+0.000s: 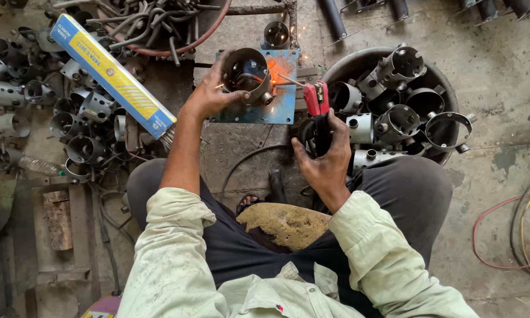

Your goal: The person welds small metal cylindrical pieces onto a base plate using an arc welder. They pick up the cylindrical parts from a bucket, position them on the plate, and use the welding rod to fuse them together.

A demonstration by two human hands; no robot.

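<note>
The left hand (209, 94) holds a metal ring (247, 73). The right hand (324, 156) grips a red holder (316, 100), sparking beside the ring.

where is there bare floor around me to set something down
Bare concrete lies right of the round metal basin of steel cylinders, above the red and yellow cables. The left is crowded: loose steel cylinders and the blue and yellow electrode box. The blue plate is taken.
</note>
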